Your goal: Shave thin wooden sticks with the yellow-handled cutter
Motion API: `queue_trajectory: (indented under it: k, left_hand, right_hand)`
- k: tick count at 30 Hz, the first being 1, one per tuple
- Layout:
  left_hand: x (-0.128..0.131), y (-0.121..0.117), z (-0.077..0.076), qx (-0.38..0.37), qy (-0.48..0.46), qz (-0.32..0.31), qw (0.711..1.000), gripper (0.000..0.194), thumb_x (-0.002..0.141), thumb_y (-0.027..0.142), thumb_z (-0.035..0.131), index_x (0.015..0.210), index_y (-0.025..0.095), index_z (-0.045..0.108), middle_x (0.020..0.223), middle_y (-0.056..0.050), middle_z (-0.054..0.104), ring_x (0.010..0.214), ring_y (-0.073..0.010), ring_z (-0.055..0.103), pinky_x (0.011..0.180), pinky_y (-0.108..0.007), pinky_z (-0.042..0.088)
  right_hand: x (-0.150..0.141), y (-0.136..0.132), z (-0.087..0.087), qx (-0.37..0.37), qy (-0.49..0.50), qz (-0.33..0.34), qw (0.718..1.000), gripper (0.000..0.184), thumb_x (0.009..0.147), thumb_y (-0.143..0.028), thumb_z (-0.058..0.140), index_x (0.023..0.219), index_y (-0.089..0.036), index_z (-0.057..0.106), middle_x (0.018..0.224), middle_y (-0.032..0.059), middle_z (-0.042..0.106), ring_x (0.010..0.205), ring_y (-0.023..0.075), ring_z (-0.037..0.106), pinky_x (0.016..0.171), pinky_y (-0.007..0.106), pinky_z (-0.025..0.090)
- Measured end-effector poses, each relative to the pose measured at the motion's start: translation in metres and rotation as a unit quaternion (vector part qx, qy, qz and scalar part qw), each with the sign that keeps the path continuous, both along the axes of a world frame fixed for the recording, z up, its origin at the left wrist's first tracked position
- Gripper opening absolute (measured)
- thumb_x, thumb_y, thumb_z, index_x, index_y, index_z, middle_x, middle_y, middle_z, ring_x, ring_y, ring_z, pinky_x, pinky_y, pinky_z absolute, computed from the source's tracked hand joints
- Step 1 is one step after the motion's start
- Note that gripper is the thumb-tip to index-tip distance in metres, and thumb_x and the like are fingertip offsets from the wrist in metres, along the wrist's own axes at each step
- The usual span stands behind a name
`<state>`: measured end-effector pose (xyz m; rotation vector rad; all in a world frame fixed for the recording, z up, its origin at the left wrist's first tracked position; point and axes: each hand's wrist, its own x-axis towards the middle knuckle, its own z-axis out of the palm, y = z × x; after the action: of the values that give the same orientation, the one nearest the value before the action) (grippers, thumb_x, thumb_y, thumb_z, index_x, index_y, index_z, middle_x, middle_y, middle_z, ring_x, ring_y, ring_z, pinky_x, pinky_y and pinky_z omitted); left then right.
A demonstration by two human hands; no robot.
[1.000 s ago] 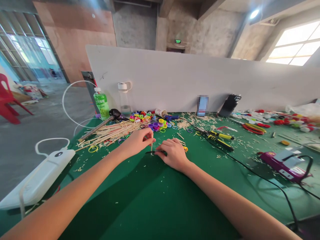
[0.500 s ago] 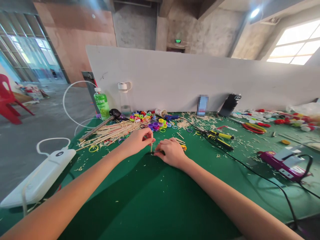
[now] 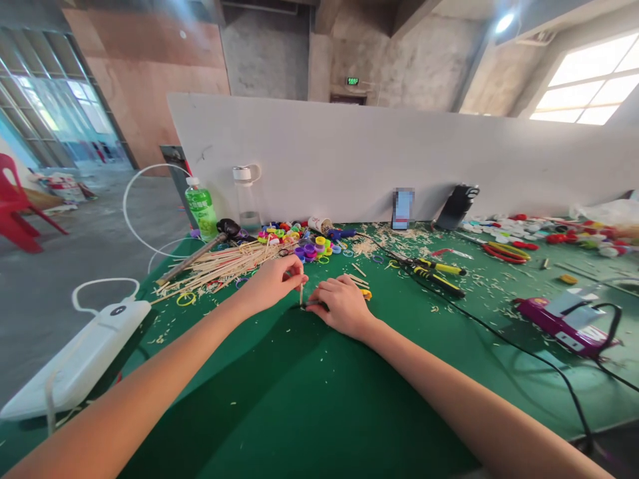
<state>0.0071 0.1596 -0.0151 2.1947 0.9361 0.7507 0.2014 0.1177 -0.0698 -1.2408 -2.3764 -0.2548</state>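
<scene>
My left hand [image 3: 279, 285] pinches a short wooden stick [image 3: 301, 297] near its top and stands it upright on the green table [image 3: 279, 412]. Close beside it, my right hand [image 3: 342, 303] is closed over what looks like a utility knife, mostly hidden. Its yellow-orange end [image 3: 367, 294] shows past the knuckles, and a thin grey strip points from the fingers at the stick's lower end. I cannot tell whether the strip touches the stick. Some short cut sticks [image 3: 358, 270] lie just behind the right hand.
Behind the left hand lies a pile of long wooden sticks [image 3: 224, 266] with a hammer [image 3: 192, 259] and colourful caps [image 3: 314, 249]. Yellow-black pliers [image 3: 439, 276], shavings and a purple power strip [image 3: 564, 326] with a black cable lie rightward. A white power bank [image 3: 80, 356] sits left.
The view has shifted very slightly. Both hands and the upright stick stay almost in the same place.
</scene>
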Motion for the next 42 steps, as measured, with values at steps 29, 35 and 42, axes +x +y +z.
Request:
queue_trajectory:
  k: [29,35,42]
  left_hand:
    - [0.003,-0.007,0.004,0.041,0.036,0.019,0.998,0.017,0.086,0.038,0.052,0.080,0.022,0.050,0.072,0.002,0.065,0.067,-0.0167,0.063,0.060,-0.027,0.045]
    - [0.003,-0.006,0.004,0.049,0.033,0.025,0.998,0.017,0.086,0.037,0.052,0.079,0.022,0.049,0.073,0.003,0.065,0.064,-0.0153,0.062,0.058,-0.026,0.043]
    - [0.004,-0.010,0.007,0.064,0.056,0.031,0.996,0.016,0.087,0.037,0.051,0.080,0.023,0.050,0.072,0.004,0.065,0.062,-0.0150,0.061,0.054,-0.025,0.041]
  right_hand:
    - [-0.001,-0.004,0.003,0.009,-0.003,-0.007,1.000,0.021,0.090,-0.039,0.056,0.087,-0.020,0.065,0.081,0.0019,0.066,0.079,0.0171,0.056,0.075,0.033,0.027]
    - [-0.003,0.000,0.007,-0.008,-0.016,-0.009,1.000,0.017,0.087,-0.037,0.060,0.086,-0.020,0.063,0.085,0.0018,0.066,0.080,0.0175,0.056,0.074,0.033,0.026]
    - [-0.003,-0.002,0.006,-0.006,-0.026,0.004,1.000,0.019,0.088,-0.038,0.058,0.086,-0.020,0.063,0.083,0.0018,0.066,0.079,0.0174,0.056,0.073,0.033,0.026]
